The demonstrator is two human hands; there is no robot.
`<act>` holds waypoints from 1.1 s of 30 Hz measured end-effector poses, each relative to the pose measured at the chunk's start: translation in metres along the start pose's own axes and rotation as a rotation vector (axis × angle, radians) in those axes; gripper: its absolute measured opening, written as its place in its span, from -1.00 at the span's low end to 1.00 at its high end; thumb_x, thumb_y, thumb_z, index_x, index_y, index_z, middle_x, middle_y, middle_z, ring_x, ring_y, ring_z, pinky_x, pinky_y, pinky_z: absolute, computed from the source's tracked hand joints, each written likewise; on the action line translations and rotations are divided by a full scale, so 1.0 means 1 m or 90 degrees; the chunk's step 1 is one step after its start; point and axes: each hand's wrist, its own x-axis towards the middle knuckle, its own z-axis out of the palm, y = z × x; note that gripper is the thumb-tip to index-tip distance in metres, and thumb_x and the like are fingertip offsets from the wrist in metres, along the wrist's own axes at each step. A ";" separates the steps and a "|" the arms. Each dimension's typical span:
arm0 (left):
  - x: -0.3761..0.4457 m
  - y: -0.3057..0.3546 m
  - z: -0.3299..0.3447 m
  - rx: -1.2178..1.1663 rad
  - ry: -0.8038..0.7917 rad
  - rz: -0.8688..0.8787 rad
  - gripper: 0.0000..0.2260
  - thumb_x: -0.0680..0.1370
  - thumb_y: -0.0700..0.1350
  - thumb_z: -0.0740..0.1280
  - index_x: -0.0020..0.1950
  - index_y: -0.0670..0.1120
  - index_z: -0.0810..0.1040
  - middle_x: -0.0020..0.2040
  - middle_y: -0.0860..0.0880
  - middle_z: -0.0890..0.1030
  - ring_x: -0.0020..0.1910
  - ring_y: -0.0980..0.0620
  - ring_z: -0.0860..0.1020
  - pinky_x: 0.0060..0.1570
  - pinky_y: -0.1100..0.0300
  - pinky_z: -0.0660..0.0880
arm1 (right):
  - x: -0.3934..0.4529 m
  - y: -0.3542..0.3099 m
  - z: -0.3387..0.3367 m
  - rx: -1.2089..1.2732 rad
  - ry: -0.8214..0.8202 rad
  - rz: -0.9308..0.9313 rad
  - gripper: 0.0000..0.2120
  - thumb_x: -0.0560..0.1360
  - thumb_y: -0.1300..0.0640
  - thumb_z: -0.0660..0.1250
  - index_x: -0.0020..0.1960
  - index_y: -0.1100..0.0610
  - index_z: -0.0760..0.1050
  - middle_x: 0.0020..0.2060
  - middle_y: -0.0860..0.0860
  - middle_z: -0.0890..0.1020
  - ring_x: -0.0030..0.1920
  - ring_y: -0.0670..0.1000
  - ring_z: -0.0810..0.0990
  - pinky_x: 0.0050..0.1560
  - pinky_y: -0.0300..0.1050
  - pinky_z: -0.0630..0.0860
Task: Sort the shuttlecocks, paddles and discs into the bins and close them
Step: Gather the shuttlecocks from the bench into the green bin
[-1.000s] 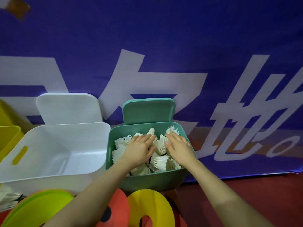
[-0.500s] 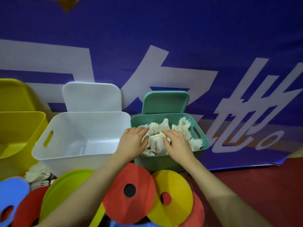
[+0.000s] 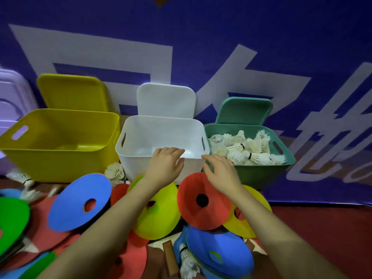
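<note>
— Where do our hands sit?
— Our left hand (image 3: 164,165) rests, fingers relaxed and holding nothing, on the white bin (image 3: 141,158) front rim; our right hand (image 3: 222,171) hovers spread and empty beside the green bin (image 3: 261,174).
— And the shuttlecocks (image 3: 244,150)?
— Piled in the green bin. Discs (image 3: 202,200) lie on the floor before us.

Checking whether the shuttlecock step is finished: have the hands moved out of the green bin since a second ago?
Yes. Both the left hand and right hand pulled back toward the person, off the shuttlecocks, to the green bin's near-left corner.

Two bare forearms, left hand (image 3: 165,165), right hand (image 3: 222,172), no sleeves, rings or watch visible
</note>
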 end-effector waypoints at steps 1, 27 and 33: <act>-0.008 -0.005 -0.005 0.005 0.004 -0.009 -0.69 0.47 -0.04 0.20 0.06 -0.13 0.63 -0.04 -0.09 0.67 -0.12 -0.16 0.62 -0.08 -0.02 0.49 | -0.002 -0.007 0.003 0.005 -0.004 -0.012 -0.68 0.57 0.13 0.19 0.30 0.08 0.46 0.17 0.04 0.57 0.21 0.10 0.46 0.21 -0.04 0.28; -0.213 -0.182 -0.123 0.148 0.020 -0.317 -0.63 0.46 0.02 0.11 0.06 -0.08 0.62 -0.04 -0.07 0.65 -0.08 -0.18 0.59 -0.12 0.01 0.44 | -0.002 -0.238 0.145 0.130 -0.161 -0.239 -0.67 0.55 0.12 0.23 0.29 0.11 0.48 0.21 0.04 0.55 0.23 0.10 0.48 0.23 -0.03 0.36; -0.232 -0.282 -0.141 0.116 -0.031 -0.334 -0.57 0.44 0.08 0.05 0.04 -0.07 0.62 -0.04 -0.09 0.65 -0.08 -0.18 0.60 -0.12 0.00 0.44 | 0.032 -0.319 0.202 0.133 -0.199 -0.225 -0.67 0.57 0.09 0.22 0.31 0.10 0.45 0.17 0.05 0.56 0.19 0.10 0.49 0.19 0.02 0.39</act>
